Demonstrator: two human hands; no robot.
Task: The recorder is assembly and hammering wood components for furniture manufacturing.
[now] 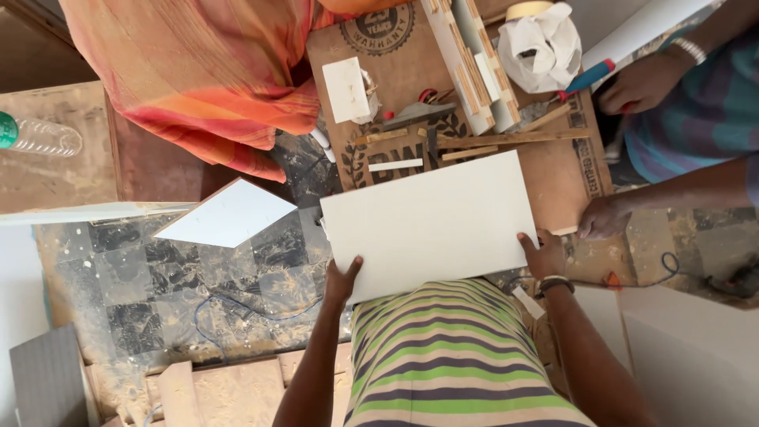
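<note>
A white rectangular laminated board (431, 221) lies flat over a brown plywood sheet (557, 182). My left hand (341, 282) grips its near left corner, thumb on top. My right hand (544, 255), with a watch on the wrist, holds its near right corner. Both arms come up past my green and purple striped shirt. Beside my right hand, another person's hand (602, 218) rests on the plywood edge.
That person's other hand (637, 83) holds a blue-handled tool (589, 77). Wood strips (482, 141), a small white block (346, 88) and crumpled white plastic (540, 43) lie on the plywood. A white diamond-shaped offcut (228, 213), an orange cloth (209, 63) and a plastic bottle (39, 136) sit to the left. Sawdust covers the floor.
</note>
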